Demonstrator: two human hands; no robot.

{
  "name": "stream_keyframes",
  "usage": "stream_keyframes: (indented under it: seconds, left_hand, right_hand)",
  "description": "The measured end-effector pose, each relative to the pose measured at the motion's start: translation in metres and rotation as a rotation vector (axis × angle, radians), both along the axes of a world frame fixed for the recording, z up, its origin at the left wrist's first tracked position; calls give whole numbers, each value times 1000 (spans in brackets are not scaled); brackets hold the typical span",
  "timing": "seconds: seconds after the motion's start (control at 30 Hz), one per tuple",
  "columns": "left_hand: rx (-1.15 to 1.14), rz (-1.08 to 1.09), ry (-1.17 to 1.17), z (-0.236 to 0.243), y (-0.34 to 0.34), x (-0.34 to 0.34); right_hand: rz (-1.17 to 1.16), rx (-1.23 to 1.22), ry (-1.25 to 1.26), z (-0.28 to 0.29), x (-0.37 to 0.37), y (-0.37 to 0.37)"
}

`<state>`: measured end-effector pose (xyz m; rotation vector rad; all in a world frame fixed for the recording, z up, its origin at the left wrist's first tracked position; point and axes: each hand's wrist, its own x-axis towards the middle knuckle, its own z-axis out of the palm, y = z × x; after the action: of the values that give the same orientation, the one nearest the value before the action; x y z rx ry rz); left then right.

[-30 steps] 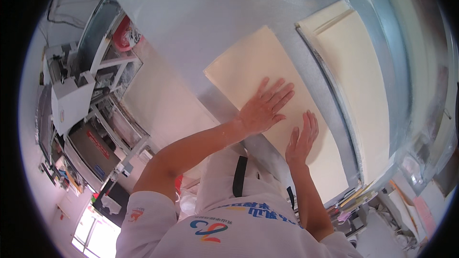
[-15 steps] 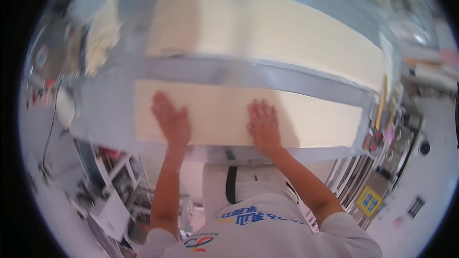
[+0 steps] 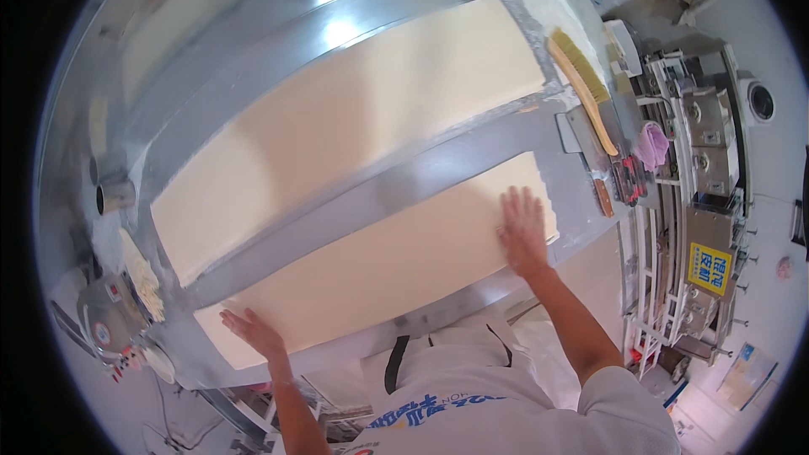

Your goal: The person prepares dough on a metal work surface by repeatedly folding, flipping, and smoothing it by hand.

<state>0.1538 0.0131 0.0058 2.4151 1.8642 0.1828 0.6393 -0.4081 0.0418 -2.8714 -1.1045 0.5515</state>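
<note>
A long flat sheet of pale dough (image 3: 388, 244) lies across the metal table in front of me. My left hand (image 3: 255, 334) is at its left end, palm down with fingers stretched out. Near the sheet's right end my right hand (image 3: 522, 227) rests flat on the dough, its fingers spread. Neither hand grips anything. Beyond it lies a second, wider dough sheet (image 3: 354, 118), with a strip of bare table between the two.
A wooden-handled bench brush (image 3: 583, 84), a scraper with a wooden handle (image 3: 603, 198) and a pink cloth (image 3: 652, 147) are at the table's right edge. Dough scraps (image 3: 141, 276) and a kitchen scale (image 3: 108, 320) sit at left. A rack of shelves (image 3: 645, 286) stands beside the table.
My hands have moved apart along the near sheet, the left toward its left end and the right toward its right end. The view has turned, so both sheets now slant.
</note>
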Motion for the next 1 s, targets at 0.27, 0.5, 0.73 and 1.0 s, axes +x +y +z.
stream_keyframes:
  seconds: [0.27, 0.5, 0.73, 1.0]
  left_hand:
    - [12, -761, -422, 58, -111, 390]
    - [-237, -1160, -580, 73, -191, 645]
    - [-298, -1122, -353, 60, -203, 703]
    - [-680, -902, -571, 66, -179, 702]
  right_hand:
    - [-285, 752, -190, 18, 174, 31]
    - [-365, 839, -132, -3, 263, 76]
    - [-433, 926, 69, 17, 263, 73]
    - [-487, 1042, 208, 27, 262, 79]
